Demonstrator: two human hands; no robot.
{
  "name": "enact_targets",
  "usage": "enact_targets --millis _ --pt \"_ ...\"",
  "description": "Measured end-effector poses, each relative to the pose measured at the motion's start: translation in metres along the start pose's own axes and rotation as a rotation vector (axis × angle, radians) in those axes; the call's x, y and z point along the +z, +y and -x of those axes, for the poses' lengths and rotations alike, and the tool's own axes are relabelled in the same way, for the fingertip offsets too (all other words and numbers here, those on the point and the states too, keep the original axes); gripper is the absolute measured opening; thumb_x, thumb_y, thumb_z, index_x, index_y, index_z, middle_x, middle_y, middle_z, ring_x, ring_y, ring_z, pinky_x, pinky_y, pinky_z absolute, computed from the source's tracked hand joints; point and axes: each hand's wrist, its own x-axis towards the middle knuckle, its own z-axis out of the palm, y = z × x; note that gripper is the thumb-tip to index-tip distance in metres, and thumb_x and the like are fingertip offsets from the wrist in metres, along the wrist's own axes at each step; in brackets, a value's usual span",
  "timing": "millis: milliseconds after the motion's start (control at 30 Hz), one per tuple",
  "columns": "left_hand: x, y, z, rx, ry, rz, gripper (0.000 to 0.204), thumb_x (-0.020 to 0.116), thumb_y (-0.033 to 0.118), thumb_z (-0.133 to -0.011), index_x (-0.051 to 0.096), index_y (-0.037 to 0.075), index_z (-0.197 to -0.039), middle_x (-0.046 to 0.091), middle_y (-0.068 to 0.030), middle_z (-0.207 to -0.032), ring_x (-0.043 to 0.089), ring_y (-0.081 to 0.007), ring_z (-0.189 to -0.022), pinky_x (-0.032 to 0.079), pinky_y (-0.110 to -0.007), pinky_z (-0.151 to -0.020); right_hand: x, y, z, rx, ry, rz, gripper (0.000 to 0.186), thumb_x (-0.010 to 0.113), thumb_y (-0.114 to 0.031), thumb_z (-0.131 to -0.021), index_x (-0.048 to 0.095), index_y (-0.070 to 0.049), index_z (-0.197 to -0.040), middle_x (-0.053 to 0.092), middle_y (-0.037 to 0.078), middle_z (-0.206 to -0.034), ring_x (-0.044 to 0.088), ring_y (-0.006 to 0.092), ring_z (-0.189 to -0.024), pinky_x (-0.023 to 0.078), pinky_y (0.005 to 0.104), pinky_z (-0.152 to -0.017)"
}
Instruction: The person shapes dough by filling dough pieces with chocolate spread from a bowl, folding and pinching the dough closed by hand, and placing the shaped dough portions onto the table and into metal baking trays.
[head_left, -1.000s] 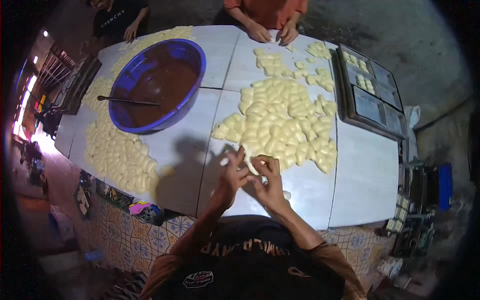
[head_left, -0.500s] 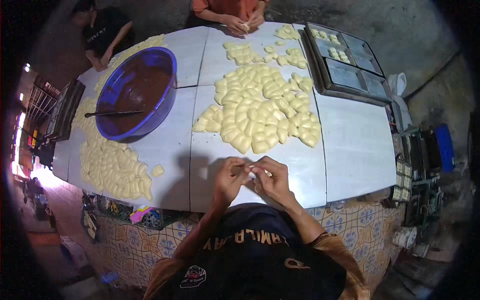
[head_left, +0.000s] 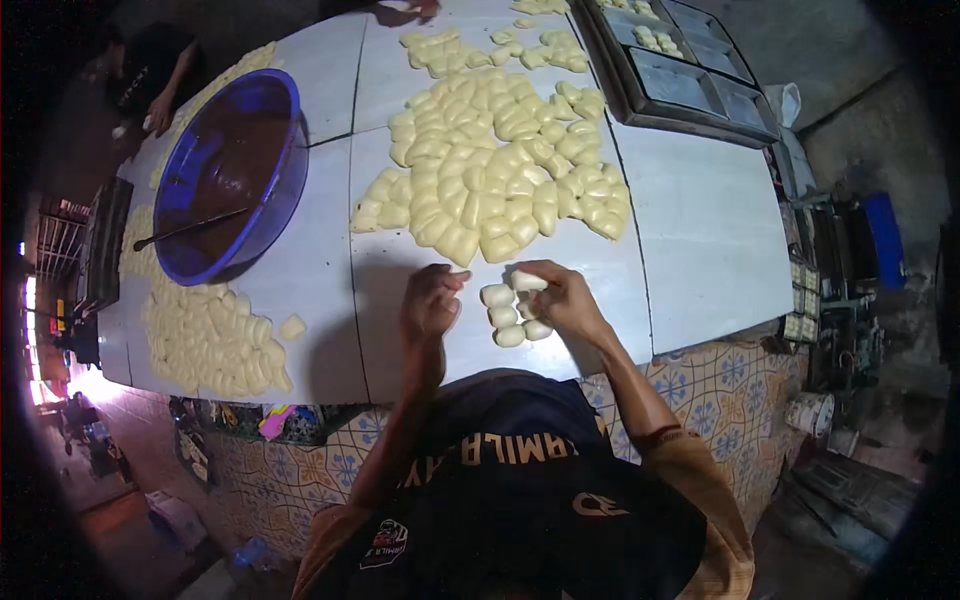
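Observation:
My right hand (head_left: 568, 302) grips a small pale dough ball (head_left: 528, 282) between thumb and fingers, over a small cluster of rolled dough balls (head_left: 503, 318) on the table close to me. Its fingers partly cover some of that cluster. To the left of the cluster, my left hand (head_left: 430, 302) hovers with loosely bent fingers, apart from each other, and nothing shows in them. Just beyond both hands lies a broad sheet of cut, puffy dough pieces (head_left: 470, 180).
A blue basin (head_left: 290, 185) of brown filling, with a dark stick-like utensil (head_left: 190, 229), stands at left. More dough pieces (head_left: 215, 340) lie beside it, near a single piece (head_left: 292, 327). Metal baking trays (head_left: 680, 80) sit far right. Co-workers' hands (head_left: 160, 112) show at the far edge.
My hands have parted from the piece of dough they worked together. The right hand now holds a dough ball at the cluster, which has come into sight. The whole view has shifted.

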Motion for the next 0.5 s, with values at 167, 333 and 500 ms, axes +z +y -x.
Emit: enact_targets --millis 167,333,500 --pt "-0.018 0.000 -0.006 -0.064 0.075 -0.031 0.045 0.064 0.029 -0.084 0.050 0.001 -0.116 0.058 -0.0100 -0.107 0.053 -0.0197 -0.106 0.039 -0.036 -0.094 -0.001 0.035 -0.003 -0.157 0.172 0.211 0.048 0.043 0.015 -0.071 0.059 0.004 -0.115 0.057 0.016 -0.119 0.056 0.0249 -0.109 0.044 0.0336 -0.094" --pt "-0.019 -0.009 -0.004 -0.130 0.135 0.063 0.031 0.062 0.024 -0.086 0.056 0.000 -0.105 0.059 -0.0085 -0.098 0.059 -0.0201 -0.093 0.047 -0.034 -0.082 -0.014 0.016 -0.002 -0.294 0.040 0.536 0.045 0.052 0.008 -0.070 0.059 0.001 -0.115 0.058 0.020 -0.115 0.055 0.0346 -0.108 0.043 0.0365 -0.094" --pt "-0.032 -0.022 -0.007 -0.069 0.115 -0.018 0.022 0.061 0.019 -0.086 0.057 0.001 -0.099 0.059 -0.0080 -0.092 0.060 -0.0195 -0.089 0.046 -0.033 -0.080 -0.053 0.003 -0.004 -0.081 0.682 0.651 0.030 0.060 -0.003 -0.081 0.058 -0.001 -0.111 0.048 0.022 -0.105 0.054 0.0357 -0.084 0.046 0.0431 -0.075"
